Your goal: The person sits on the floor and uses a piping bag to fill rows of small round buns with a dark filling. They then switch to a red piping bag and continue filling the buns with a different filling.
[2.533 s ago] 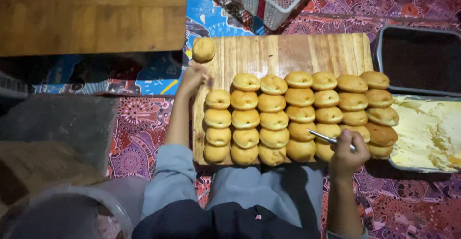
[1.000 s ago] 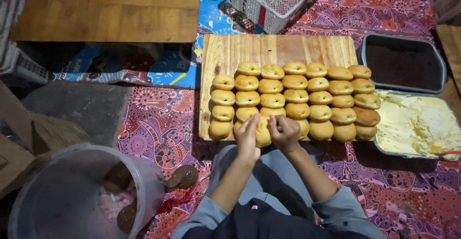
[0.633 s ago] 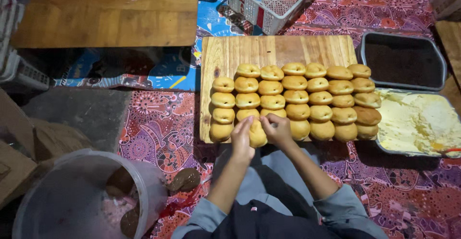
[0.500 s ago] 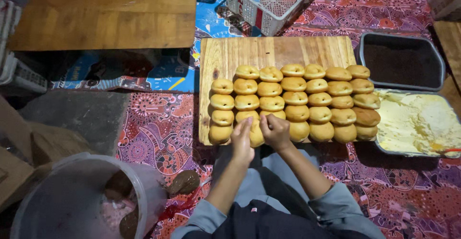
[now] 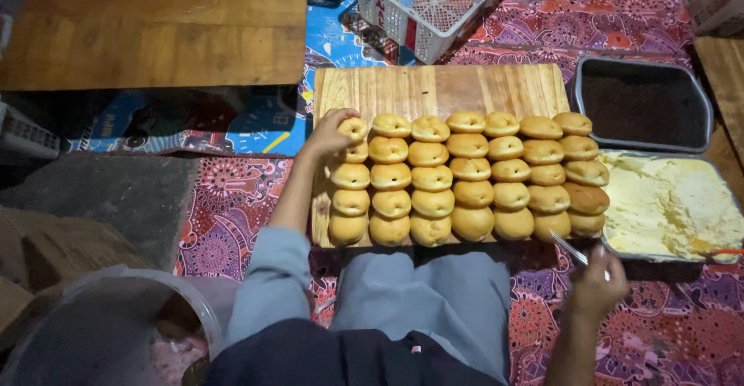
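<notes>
A: Our left hand pinches the top-left bun on the wooden board, frame centre, seating it in its column so rows stay tight.

B: Our right hand, lower right, grips a thin metal knife, blade toward the cream tray, handy for filling.

We're in a light grey-blue long-sleeve top, left sleeve showing lower left of the frame, grey trousers bottom centre, dark fabric over our lap. Both hands bare.
</notes>
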